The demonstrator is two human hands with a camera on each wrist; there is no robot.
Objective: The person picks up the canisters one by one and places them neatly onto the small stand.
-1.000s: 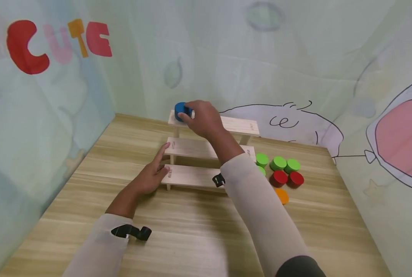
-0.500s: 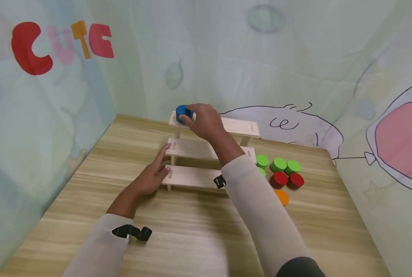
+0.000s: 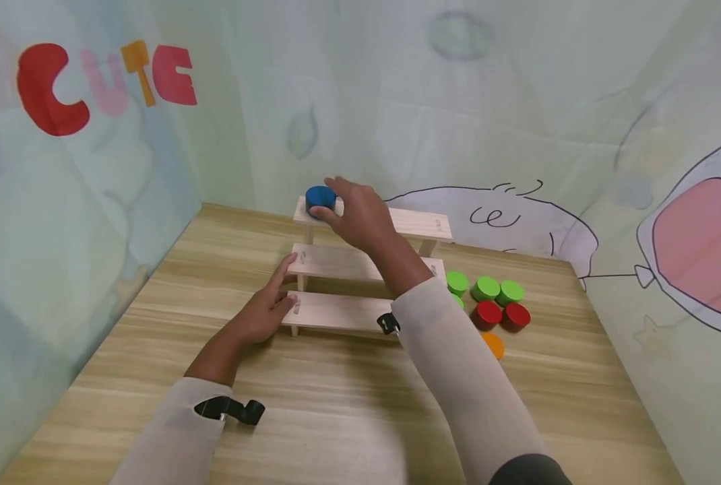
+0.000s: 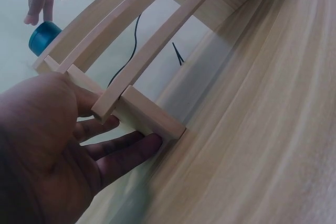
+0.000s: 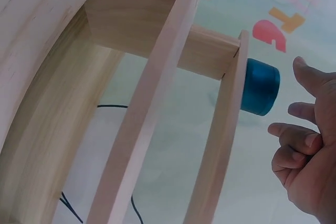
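Head: smooth blue wooden disc [image 3: 321,197] sat on the left end of the top step of the pale pine stepped shelf [image 3: 397,219]; right hand [image 3: 354,215] was released, fingers now off it. Green discs [image 3: 486,288] and red discs [image 3: 501,314] lay beside.
Left wrist: left hand [image 4: 50,145], flat-fingered, braced the shelf's end.
Right wrist: fingers [image 5: 302,129] loosely curled, clear of the disc.

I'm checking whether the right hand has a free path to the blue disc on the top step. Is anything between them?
Nothing visible. The blue disc sits at the left end of the top step, and the right hand is right beside it with loosened fingers, only open air between.
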